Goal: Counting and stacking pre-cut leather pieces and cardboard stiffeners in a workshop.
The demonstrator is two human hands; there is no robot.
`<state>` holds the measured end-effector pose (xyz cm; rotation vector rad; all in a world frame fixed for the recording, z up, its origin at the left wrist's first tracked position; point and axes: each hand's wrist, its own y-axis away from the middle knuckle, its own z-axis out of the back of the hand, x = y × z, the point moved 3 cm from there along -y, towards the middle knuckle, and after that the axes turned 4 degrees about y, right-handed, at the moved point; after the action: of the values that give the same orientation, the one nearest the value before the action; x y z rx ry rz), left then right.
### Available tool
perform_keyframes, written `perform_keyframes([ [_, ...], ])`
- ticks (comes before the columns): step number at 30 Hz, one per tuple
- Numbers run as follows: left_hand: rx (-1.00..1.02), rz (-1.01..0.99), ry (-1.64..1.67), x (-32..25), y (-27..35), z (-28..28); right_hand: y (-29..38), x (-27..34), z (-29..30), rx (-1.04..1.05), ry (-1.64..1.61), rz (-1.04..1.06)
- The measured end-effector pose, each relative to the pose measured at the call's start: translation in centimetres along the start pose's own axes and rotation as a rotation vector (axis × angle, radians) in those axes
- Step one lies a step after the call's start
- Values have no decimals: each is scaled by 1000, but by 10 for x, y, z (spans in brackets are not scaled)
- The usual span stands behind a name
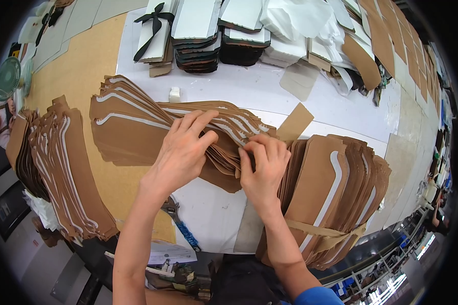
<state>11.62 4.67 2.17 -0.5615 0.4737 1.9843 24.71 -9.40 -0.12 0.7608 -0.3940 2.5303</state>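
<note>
A fanned stack of brown sheet pieces with white strips point(129, 141) lies across the table before me. My left hand point(187, 146) rests over its middle, fingers curled on the layers, thumb at their edges. My right hand point(265, 160) pinches the layers' right end between thumb and fingers. Under my hands several layers bend and spread apart. To the right, another bundle of such brown pieces point(320, 179) is tied with a tan band point(316, 230). More brown pieces with white strips point(66, 164) lie fanned at the left.
Stacks of white-topped pieces point(196, 23) stand at the back, one tied with a black ribbon point(156, 23). A small white block point(174, 94) sits behind the fanned stack. An adjustable wrench with a blue-wrapped handle point(183, 228) lies near the front edge. A green fan point(7, 78) is at far left.
</note>
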Motion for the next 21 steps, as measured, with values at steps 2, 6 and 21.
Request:
perform_keyframes([
  [2, -15, -48, 10, 0, 2, -3, 3, 5, 2, 26, -51, 52],
  [6, -2, -49, 15, 3, 7, -1, -10, 1, 2, 194, -523, -342],
  [21, 85, 64, -62, 3, 0, 0, -16, 2, -13, 303, -102, -121],
])
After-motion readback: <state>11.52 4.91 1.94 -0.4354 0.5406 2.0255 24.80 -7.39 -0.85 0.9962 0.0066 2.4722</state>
